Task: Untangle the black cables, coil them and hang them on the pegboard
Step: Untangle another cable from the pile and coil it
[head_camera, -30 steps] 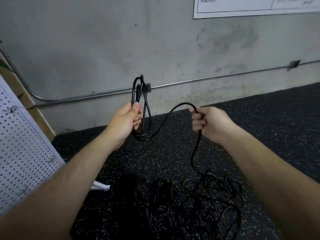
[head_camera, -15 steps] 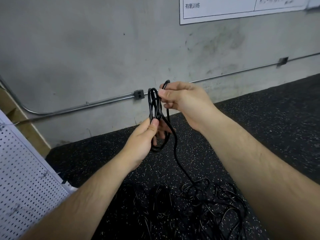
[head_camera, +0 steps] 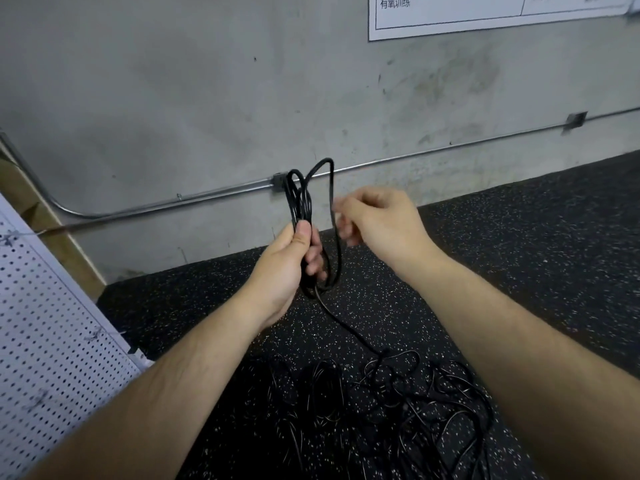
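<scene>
My left hand (head_camera: 292, 258) is shut on a coil of black cable (head_camera: 299, 199), with several loops standing above the fist and hanging below it. The newest loop (head_camera: 332, 188) rises highest and runs down just in front of my right hand's fingertips. My right hand (head_camera: 377, 220) hovers beside that strand with its fingers loosely curled and blurred, not closed round it. From under my left hand the cable's tail (head_camera: 346, 327) drops to a tangled pile of black cables (head_camera: 408, 407) on the floor. The white pegboard (head_camera: 48, 341) leans at the left.
The floor is black speckled rubber matting (head_camera: 536, 254). A grey concrete wall stands close ahead, with a metal conduit (head_camera: 156, 202) and a junction box (head_camera: 278, 181) low on it. A white notice (head_camera: 485, 12) hangs top right. A wooden board (head_camera: 52, 233) sits behind the pegboard.
My right hand brought a new loop of cable over to my left hand, laid it onto the coil, then drew back to the right and let go. The coil has grown.
</scene>
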